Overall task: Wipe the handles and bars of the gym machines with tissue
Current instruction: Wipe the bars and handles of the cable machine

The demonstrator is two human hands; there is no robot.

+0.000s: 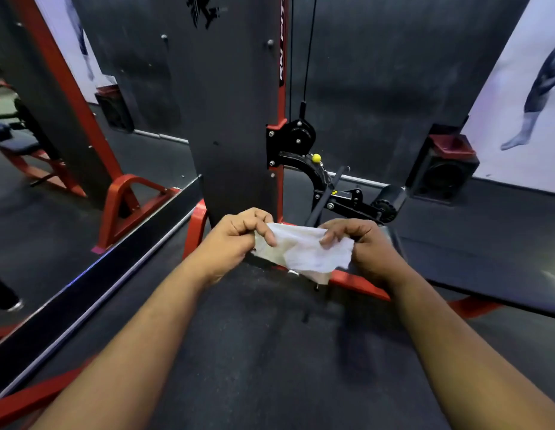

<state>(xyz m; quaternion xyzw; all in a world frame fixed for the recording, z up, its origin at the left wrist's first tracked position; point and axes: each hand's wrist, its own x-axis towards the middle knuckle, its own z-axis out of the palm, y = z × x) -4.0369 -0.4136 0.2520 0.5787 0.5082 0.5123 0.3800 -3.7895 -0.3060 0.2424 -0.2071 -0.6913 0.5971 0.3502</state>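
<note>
Dark speckled rubber floor (270, 352) carries everything. On it: red steel base frame (360, 285) of the cable machine w/ its black upright shroud (235, 119) rising from it; black box speaker (442, 169) w/ red top at rear right by the wall; red tube foot (127, 206) of a 2nd rack at left; small pink tape scrap (97, 250) beside that foot.

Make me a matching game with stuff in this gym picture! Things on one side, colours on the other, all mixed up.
Things:
1. tissue, held between the left hand and the right hand
2. little ball on the machine
3. upright post of the machine
4. speaker by the wall

Colours:
A. red
B. black
C. white
D. yellow

Pairs: 1-C, 2-D, 3-A, 4-B
</note>
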